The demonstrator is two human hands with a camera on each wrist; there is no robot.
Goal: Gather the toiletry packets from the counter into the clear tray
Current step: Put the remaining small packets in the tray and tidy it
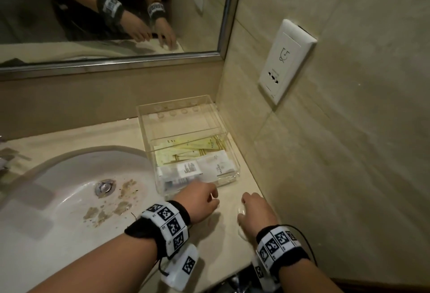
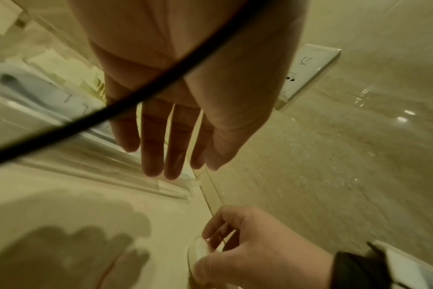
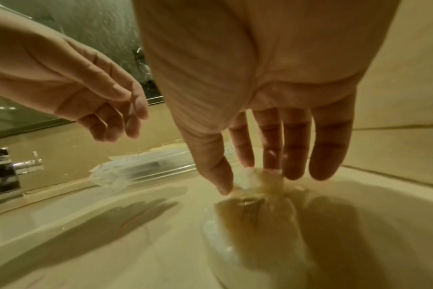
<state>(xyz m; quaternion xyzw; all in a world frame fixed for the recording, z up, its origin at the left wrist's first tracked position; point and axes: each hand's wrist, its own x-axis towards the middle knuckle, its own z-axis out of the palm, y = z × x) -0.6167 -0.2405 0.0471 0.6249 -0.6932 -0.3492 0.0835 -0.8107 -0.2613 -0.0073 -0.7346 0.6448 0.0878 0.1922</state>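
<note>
The clear tray (image 1: 145, 134) stands in the counter's back right corner. Its near compartment holds white packets (image 1: 204, 169) and yellow packets (image 1: 193, 148); the far compartment looks bare. My left hand (image 1: 204, 193) hovers at the tray's front edge with straight fingers (image 2: 153, 152) and holds nothing. Just right of it, on the counter in front of the tray, my right hand (image 1: 250, 204) pinches the gathered top of a clear wrapped packet (image 3: 255, 215) between thumb and fingers (image 3: 245, 152). The packet's body still lies on the counter.
A white sink (image 1: 69, 188) with a stained basin and metal drain (image 1: 105, 187) fills the left. A tiled wall with a white socket plate (image 1: 286, 59) rises close on the right. A mirror (image 1: 116, 13) hangs behind. A chrome tap (image 3: 3, 172) stands at the sink.
</note>
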